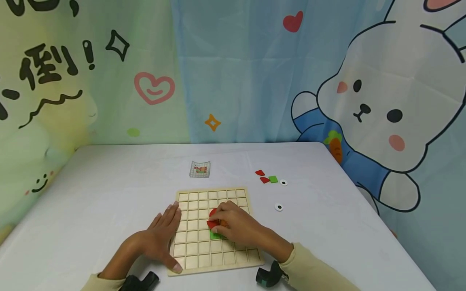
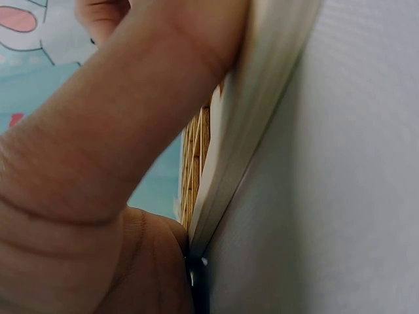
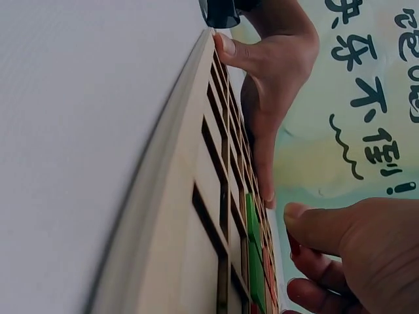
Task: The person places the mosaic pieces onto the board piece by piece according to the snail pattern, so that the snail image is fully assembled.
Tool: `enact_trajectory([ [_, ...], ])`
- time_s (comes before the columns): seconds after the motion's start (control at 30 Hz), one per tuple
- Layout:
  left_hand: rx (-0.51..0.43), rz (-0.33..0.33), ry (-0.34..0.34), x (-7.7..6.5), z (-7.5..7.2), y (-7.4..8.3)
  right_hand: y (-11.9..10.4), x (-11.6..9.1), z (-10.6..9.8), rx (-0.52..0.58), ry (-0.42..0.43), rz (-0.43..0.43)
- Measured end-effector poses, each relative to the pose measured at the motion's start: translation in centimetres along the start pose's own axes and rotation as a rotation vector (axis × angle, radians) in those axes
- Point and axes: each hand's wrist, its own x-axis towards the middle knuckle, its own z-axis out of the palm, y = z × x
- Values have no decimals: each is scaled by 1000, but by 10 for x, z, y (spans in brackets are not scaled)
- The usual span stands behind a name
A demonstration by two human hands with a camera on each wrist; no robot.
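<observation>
A wooden grid board [image 1: 194, 259] lies on the white table. My left hand [image 1: 157, 234] rests along its left side with straight fingers, the thumb at the front left corner. In the left wrist view the thumb [image 2: 111, 118] lies against the board's edge [image 2: 226, 170]. Over the middle of the board, my right hand [image 1: 238, 224] pinches a small red piece [image 1: 212, 224] between thumb and fingers. Around it on the grid are another red piece [image 1: 212, 211], a green piece [image 1: 216, 235] and an orange piece [image 1: 223, 222], partly hidden by the hand.
Behind the board lies a small picture card [image 1: 200, 169]. To the back right are red pieces [image 1: 264, 180], a green square [image 1: 273, 179] and a round eye piece [image 1: 283, 182]. Another eye piece [image 1: 278, 207] lies nearer. A printed curtain [image 1: 236, 81] hangs behind the table.
</observation>
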Motion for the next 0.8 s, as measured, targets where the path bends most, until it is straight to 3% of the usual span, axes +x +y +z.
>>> enact_trajectory([
  [0.33,32,-34,-14,-1,-2,4,-7,6,5,35,-9,-63],
  [0.6,55,-30,-4,0,-4,4,-10,9,12,-14,-48,-82],
  [0.8,22,4,14,0,0,1,-10,9,14,-88,-73,-87],
])
